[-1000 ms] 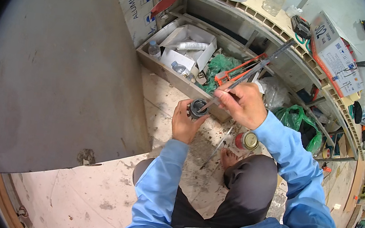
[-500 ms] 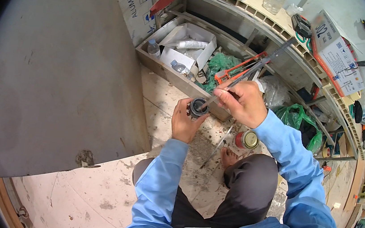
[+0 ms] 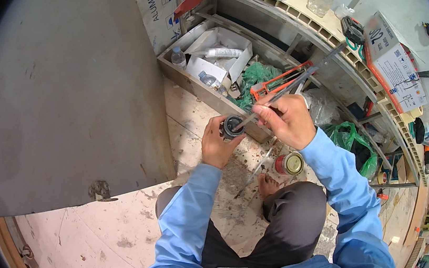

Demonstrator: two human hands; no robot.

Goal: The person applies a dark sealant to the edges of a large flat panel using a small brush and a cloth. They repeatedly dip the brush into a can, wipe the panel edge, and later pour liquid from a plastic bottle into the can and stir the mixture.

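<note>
My left hand (image 3: 216, 144) is wrapped round a small dark cup-like container (image 3: 227, 131) with its mouth facing up. Dark contents (image 3: 233, 123) show inside it. Between the thumb and fingers of my right hand (image 3: 289, 122) is a long thin grey stick (image 3: 298, 82). The stick slants up and to the right, and its lower end is inside the container. On the floor below my right hand stands a red tin (image 3: 289, 164) with a gold-coloured lid.
A large grey panel (image 3: 76, 92) fills the left. Ahead lies a wooden drawer (image 3: 194, 82) holding bottles, a white box (image 3: 237, 51), green plastic and an orange caulking gun (image 3: 278, 83). A shelf (image 3: 312, 19) above carries a carton (image 3: 392, 61). A thin rod (image 3: 259, 166) lies near my foot.
The stick's lower end has shifted slightly inside the container, and my right hand has moved a little with it. My left hand keeps its hold.
</note>
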